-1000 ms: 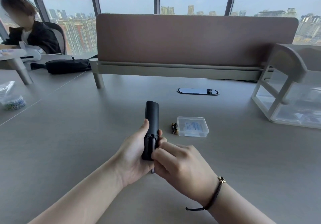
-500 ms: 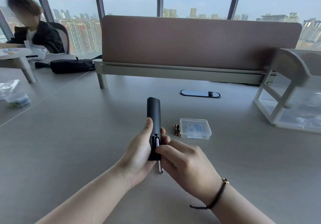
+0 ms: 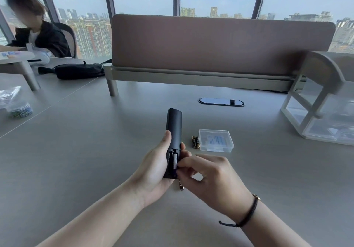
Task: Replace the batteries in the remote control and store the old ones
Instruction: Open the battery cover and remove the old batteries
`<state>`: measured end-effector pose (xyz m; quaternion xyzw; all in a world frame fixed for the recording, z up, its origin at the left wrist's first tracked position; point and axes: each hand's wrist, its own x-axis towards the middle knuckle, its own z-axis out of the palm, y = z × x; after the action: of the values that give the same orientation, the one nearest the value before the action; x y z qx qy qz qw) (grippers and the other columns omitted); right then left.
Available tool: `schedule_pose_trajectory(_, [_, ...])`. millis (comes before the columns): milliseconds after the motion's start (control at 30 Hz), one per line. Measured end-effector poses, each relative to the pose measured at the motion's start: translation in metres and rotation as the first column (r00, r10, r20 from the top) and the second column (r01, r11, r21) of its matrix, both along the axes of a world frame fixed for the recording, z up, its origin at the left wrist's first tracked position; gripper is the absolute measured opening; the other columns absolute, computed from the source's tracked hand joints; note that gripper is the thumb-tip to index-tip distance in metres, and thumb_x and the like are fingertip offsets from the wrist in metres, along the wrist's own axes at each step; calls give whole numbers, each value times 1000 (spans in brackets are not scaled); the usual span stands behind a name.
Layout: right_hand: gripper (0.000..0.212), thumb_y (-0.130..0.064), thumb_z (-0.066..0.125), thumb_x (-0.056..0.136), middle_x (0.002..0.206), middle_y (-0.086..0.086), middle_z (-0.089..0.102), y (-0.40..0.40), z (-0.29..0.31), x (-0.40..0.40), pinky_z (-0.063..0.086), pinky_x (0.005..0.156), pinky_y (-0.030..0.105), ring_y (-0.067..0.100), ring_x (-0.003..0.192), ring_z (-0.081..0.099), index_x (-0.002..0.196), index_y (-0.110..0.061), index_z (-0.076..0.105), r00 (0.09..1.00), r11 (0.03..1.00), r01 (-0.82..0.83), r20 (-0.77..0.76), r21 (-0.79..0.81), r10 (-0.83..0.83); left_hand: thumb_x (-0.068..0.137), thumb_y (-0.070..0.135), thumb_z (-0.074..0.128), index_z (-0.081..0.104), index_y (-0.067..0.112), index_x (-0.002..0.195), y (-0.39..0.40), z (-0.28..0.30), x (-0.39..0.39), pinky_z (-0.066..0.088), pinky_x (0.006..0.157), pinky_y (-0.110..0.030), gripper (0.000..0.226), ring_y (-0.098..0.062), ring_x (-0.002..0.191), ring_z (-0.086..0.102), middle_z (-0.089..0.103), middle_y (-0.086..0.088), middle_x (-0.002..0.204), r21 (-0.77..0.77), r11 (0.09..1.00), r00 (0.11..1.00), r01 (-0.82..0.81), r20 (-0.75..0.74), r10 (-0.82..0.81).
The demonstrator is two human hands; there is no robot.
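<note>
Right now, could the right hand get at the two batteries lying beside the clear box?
Probably yes. The right hand is busy at the remote control, one battery under its fingers, but only bare desk separates it from the two batteries left of the clear box.

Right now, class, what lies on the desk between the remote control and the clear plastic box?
In the head view, two batteries lie side by side, right beside the box.

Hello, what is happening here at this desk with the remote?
A person is changing batteries. The left hand holds the black remote control with its battery compartment open, and the right hand works its fingertips at a battery in it. Another battery pokes out under the right hand. Two more batteries lie on the desk beside a closed clear plastic box.
</note>
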<state>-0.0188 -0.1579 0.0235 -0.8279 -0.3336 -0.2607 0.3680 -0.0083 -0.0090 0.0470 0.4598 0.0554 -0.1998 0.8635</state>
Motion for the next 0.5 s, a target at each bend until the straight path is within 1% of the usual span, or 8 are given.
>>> schedule_pose_trajectory(100, [4, -11, 73, 81, 70, -4, 69, -1, 1, -1, 54, 54, 34, 10, 62, 68, 83, -13, 71, 1000, 1000, -19, -19, 1, 19, 95, 57, 42, 58, 7, 91, 0, -1, 1, 55, 53, -30, 52, -21, 61, 57, 60, -9, 71, -16, 1000, 1000, -2, -4, 2])
schedule_pose_trajectory(300, [3, -16, 74, 83, 71, -5, 69, 0, 1, -1, 53, 52, 34, 13, 62, 67, 85, -15, 71, 1000, 1000, -19, 4, -23, 19, 94, 58, 42, 57, 8, 90, 2, -3, 3, 52, 51, -27, 52, -18, 58, 56, 59, -9, 72, -25, 999, 1000, 25, 11, -25])
schedule_pose_trajectory(367, [4, -15, 74, 83, 70, -5, 70, 1, 1, -2, 51, 48, 33, 14, 60, 66, 83, -17, 70, 999, 999, -2, 32, -51, 4, 93, 58, 43, 58, 9, 90, 2, -4, 4, 50, 55, -26, 51, -18, 61, 56, 60, -9, 71, -23, 999, 1000, 29, 5, -28])
schedule_pose_trajectory(433, [4, -14, 73, 82, 69, -6, 69, 1, 3, -3, 49, 45, 32, 13, 58, 63, 82, -17, 70, 998, 997, 5, 56, -78, 0, 91, 58, 46, 58, 9, 90, 3, -5, 5, 45, 65, -28, 51, -17, 63, 58, 61, -9, 72, -28, 999, 1000, 27, -13, -28])
schedule_pose_trajectory(500, [5, -13, 73, 82, 68, -6, 67, 2, 5, -5, 46, 42, 31, 12, 55, 56, 81, -17, 71, 996, 993, 18, 93, -118, -7, 88, 58, 49, 60, 9, 89, 3, -7, 6, 42, 71, -29, 51, -17, 66, 58, 62, -8, 72, -36, 999, 999, 20, -28, -21])
